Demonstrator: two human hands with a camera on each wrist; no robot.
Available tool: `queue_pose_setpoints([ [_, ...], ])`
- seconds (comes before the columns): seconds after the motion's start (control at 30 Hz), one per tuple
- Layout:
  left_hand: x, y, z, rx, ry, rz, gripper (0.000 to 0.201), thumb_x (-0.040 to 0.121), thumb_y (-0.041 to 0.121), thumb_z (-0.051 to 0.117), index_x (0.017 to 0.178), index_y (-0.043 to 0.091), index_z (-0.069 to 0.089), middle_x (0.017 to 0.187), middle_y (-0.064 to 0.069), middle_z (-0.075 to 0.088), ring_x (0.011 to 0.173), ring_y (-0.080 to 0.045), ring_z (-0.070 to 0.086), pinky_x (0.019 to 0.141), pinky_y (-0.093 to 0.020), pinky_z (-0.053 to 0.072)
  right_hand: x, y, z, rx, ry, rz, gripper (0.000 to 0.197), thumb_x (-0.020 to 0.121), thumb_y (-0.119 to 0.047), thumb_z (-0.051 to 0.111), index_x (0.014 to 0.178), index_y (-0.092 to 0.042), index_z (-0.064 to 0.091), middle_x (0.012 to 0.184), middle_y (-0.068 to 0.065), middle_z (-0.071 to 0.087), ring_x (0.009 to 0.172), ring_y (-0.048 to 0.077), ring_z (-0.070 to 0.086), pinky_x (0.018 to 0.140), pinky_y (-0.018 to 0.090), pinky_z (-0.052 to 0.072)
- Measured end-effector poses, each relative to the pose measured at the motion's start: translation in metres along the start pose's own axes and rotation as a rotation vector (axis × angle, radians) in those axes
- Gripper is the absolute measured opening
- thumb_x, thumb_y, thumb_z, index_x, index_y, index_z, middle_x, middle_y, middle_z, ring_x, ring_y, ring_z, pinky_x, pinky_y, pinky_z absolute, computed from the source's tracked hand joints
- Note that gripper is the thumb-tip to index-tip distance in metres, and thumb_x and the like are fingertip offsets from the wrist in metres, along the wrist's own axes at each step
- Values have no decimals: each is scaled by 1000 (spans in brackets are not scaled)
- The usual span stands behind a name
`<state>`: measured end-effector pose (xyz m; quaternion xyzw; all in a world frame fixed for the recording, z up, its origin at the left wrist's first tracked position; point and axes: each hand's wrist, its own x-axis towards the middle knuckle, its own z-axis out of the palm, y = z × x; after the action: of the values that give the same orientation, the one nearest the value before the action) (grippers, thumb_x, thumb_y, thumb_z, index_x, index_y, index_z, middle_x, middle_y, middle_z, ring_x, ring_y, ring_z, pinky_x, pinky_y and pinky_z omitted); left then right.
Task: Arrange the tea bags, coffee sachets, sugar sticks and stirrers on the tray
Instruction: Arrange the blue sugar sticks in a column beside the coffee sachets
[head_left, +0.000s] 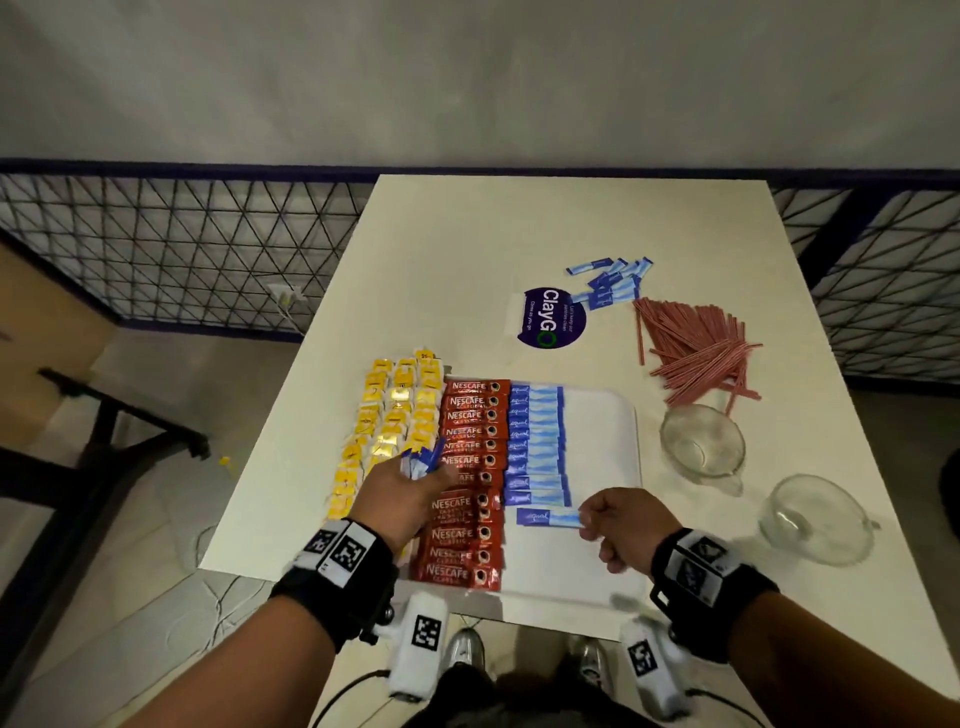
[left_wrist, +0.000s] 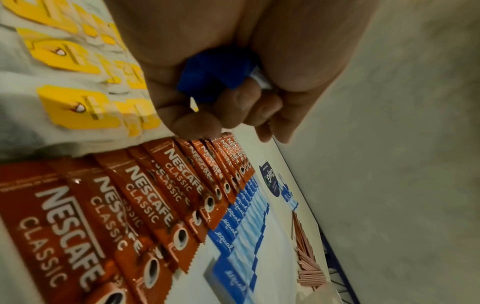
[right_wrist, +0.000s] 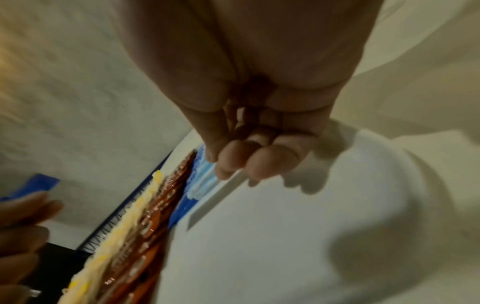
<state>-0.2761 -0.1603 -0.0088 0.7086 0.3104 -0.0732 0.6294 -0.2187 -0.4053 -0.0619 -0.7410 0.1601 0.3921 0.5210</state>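
Observation:
A white tray (head_left: 602, 566) carries columns of yellow tea bags (head_left: 389, 426), red coffee sachets (head_left: 470, 447) and blue sugar sticks (head_left: 535, 441). My left hand (head_left: 402, 493) hovers over the coffee column and grips a bundle of blue sugar sticks (head_left: 423, 460), also seen as blue ends in the fist (left_wrist: 215, 78). My right hand (head_left: 621, 522) pinches the right end of a single sugar stick (head_left: 548, 517) lying on the tray just below the sugar column. Its fingertips (right_wrist: 231, 162) press at the stick's pale end.
Loose sugar sticks (head_left: 610, 283) and a heap of red-striped stirrers (head_left: 696, 353) lie on the white table (head_left: 467, 249) beyond the tray. Two glass cups (head_left: 701, 441) (head_left: 813, 519) stand right of the tray. A purple sticker (head_left: 553, 317) is on the table. The table's near edge is by my wrists.

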Motion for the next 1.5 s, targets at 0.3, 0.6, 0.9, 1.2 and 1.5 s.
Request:
queue_pose_setpoints([
  [0.3,-3,-7,-12,39,-47,24,16,88,14,69,76,11,58,40,9,46,35,-8,39,50,-24,35,5,0,20,-142,147,29,11,83,-8,61,74,-8,67,76,12,70,47,21,47,48,25,40],
  [0.6,-10,-13,-22,31,-60,15,15,90,16,66,79,11,56,38,10,49,32,-3,43,49,-26,36,13,-4,29,-434,240,-19,23,79,-36,73,67,-19,62,79,6,70,69,26,62,73,38,58],
  [0.9,-9,-17,-24,56,-48,26,16,89,17,67,79,12,57,38,8,51,33,-5,45,45,-25,39,13,-6,30,-456,244,-26,27,81,-40,71,70,-17,63,77,7,71,69,27,64,74,41,58],
  [1.2,-6,-19,-18,89,-201,18,22,83,22,74,73,15,55,45,8,52,39,-6,45,47,-22,38,-3,-15,23,-599,303,-201,39,82,-64,55,77,-25,58,78,-6,65,76,17,61,72,30,47],
  [1.5,-2,-4,10,88,-489,13,17,74,33,78,71,23,65,58,-2,56,44,-16,45,48,-26,40,-37,-59,38,-210,-88,-581,11,88,-19,67,79,-26,64,74,-4,64,59,11,54,55,22,45],
])
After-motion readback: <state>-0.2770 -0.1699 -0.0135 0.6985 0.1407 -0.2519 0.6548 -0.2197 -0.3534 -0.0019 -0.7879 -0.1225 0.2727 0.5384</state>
